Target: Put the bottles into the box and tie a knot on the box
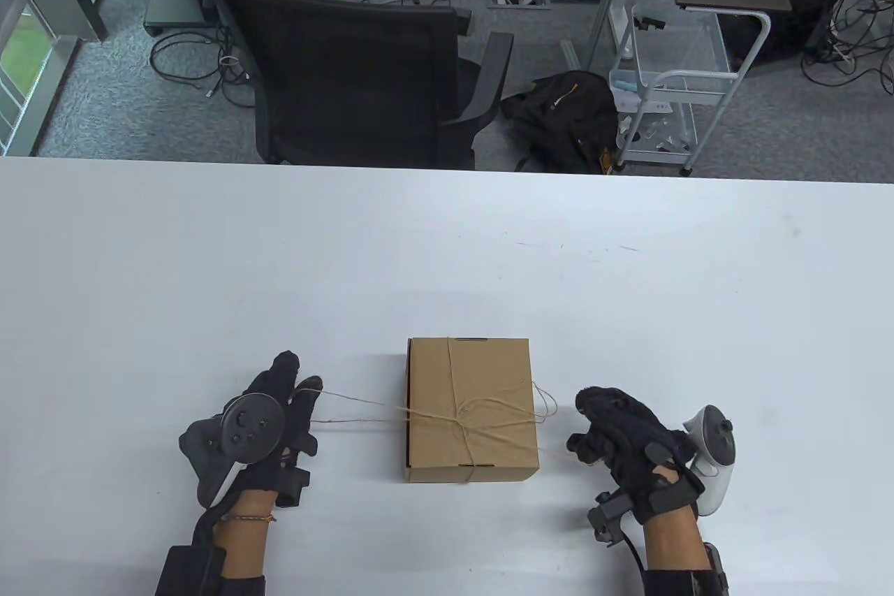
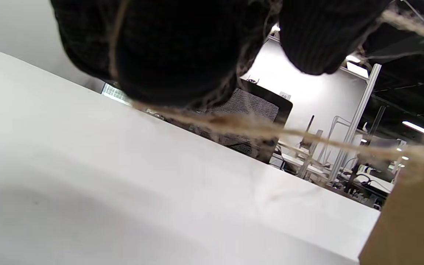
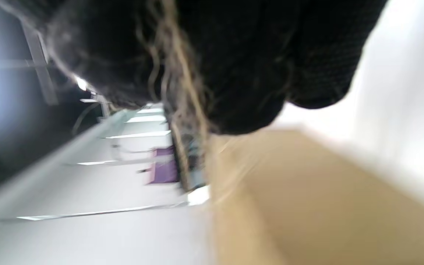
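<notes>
A closed cardboard box (image 1: 471,409) sits on the white table (image 1: 447,260), near its front edge and between the two gloved hands. Twine (image 1: 461,414) is wrapped around the box both ways, the strands crossing on the lid a little below its middle. From that crossing two strands run taut to the left, off the box's edge and over the table to the left hand (image 1: 269,425), whose fingertips (image 1: 307,390) pinch them; the left wrist view shows the twine stretching from the dark glove across to the brown corner of the box. On the right side a loose loop of twine hangs just past the box's right edge. The right hand (image 1: 628,442) is near that loop with its fingers curled, and the blurred right wrist view shows strands of twine running up into the glove, so it grips twine as well. The hands are well apart, one on each side of the box. No bottles show outside the closed box. Behind the table stand a black office chair (image 1: 363,79) and a white wire cart (image 1: 670,86).
</notes>
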The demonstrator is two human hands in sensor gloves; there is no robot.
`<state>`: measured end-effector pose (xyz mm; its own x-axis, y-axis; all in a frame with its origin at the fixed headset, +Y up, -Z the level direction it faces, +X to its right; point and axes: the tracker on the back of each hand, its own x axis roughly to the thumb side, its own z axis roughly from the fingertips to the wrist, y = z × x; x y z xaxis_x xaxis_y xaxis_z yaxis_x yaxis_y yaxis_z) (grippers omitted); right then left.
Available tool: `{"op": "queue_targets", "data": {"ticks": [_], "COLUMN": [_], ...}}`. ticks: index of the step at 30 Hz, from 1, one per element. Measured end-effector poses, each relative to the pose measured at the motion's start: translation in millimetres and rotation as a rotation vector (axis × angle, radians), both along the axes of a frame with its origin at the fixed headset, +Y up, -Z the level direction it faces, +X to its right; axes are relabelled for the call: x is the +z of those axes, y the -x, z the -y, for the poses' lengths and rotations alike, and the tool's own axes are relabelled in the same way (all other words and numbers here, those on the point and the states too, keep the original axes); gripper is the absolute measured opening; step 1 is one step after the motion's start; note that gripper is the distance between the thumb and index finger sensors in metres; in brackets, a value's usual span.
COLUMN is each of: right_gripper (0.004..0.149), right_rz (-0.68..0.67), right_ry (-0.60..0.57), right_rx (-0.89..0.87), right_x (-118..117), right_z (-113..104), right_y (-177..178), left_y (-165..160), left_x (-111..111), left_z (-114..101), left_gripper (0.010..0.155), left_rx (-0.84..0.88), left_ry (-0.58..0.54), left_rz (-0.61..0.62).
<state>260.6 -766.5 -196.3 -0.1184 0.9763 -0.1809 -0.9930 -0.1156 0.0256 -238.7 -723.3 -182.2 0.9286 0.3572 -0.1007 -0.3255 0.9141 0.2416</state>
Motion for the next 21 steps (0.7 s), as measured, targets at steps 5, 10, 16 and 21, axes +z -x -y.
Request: {"op": "queue_targets", "data": {"ticks": [5, 10, 16, 21], "right_gripper": [0.075, 0.058, 0.055, 0.06], "right_rz": [0.104, -0.068, -0.348, -0.376], "right_ry": [-0.201, -0.518, -0.602, -0.612], "right_rx": [0.666, 0.57, 0.441, 0.668], "right_x": [8, 14, 21, 25], "right_z": [-27, -45, -40, -36], "right_y": [11, 40, 75, 102], "left_y": [-6, -13, -26, -49], "left_x": [-3, -3, 0, 4], "left_z": [6, 11, 12, 12], "left_gripper": [0.072, 0.074, 0.077, 0.079], "left_rx": [0.021, 0.046, 0.22, 0.319], "left_ry": [0.069, 0.125, 0.16, 0.156], "left_rz": [0.029, 0.054, 0.255, 0.402]}}
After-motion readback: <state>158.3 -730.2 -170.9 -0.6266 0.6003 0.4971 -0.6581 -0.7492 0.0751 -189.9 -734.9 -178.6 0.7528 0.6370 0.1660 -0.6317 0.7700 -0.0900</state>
